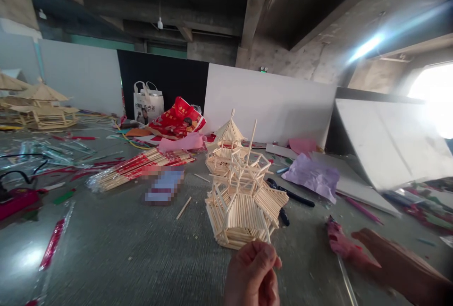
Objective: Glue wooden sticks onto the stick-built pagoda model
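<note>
From the head camera, the left hand (pixel 253 273) sits low in the middle of the frame with its fingers curled in and pinched on a thin wooden stick (pixel 266 233), which rises from the fingertips toward the stick pagoda (pixel 244 202) just above it; whether the stick's upper end touches the model cannot be told; the pagoda stands upright on the grey floor (pixel 123 249), built of pale sticks in tiers, with one long stick standing up out of its top; a second, smaller stick pagoda (pixel 226 148) stands just behind it, and the two look close or touching; the right hand (pixel 368 249) lies low at the right, blurred, stretched toward a pink wrapper (pixel 338 240) with its fingers on or just beside it, and how far they are closed cannot be told; a black tool (pixel 290 192) lies on the floor just right of the pagoda; a crumpled purple paper (pixel 311 176) lies beyond it, near a leaning white board (pixel 389 140); a bundle of sticks in clear and red wrapping (pixel 138 166) lies to the left, well apart from the hands; a loose stick (pixel 183 208) lies between that bundle and the pagoda; a white bag (pixel 147 103) and a red bag (pixel 179 119) rest by the far wall; larger stick models (pixel 40 107) stand far off at the left edge.
</note>
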Motion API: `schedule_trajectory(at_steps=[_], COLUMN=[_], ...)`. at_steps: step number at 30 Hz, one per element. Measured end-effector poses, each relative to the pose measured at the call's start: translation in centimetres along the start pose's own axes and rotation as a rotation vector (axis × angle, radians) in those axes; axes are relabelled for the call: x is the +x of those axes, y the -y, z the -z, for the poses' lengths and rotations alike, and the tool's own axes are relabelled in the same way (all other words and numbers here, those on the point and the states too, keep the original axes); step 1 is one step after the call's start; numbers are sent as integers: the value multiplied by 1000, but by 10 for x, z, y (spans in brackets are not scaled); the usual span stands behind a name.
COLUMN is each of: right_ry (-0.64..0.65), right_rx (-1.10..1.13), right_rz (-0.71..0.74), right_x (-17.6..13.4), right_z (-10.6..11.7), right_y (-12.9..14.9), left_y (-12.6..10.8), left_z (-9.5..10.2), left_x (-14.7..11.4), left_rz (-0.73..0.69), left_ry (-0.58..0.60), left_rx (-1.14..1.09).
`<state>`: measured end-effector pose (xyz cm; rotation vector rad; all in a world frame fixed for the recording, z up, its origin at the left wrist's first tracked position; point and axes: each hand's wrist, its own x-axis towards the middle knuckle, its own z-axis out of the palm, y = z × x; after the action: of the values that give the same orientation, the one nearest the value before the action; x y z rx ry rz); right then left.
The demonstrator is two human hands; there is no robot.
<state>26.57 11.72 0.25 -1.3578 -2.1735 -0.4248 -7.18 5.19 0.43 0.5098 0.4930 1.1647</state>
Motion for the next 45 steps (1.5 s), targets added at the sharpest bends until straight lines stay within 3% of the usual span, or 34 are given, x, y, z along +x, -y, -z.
schedule_trajectory(at_steps=[4,7,10,14,23,39,45], right_ry=[186,158,211,228,125,103,107], right_rx=[40,110,191,287,293,193,213], right_rz=[-16,78,137,130,285,337,345], right_x=[22,42,57,70,78,82,87], right_z=[26,39,40,34,22,11,11], right_y=[47,104,149,177,194,188,191], left_y=[3,4,5,7,9,15,17], left_z=[-5,-9,-11,-10,-7,1,3], left_x=[6,10,13,17,26,38,39], left_rz=[9,7,1,6,44,58,42], left_ry=[6,-22,-53,-62,-87,-95,-48], left_rx=[-94,-157,-187,-205,-206,-197,-230])
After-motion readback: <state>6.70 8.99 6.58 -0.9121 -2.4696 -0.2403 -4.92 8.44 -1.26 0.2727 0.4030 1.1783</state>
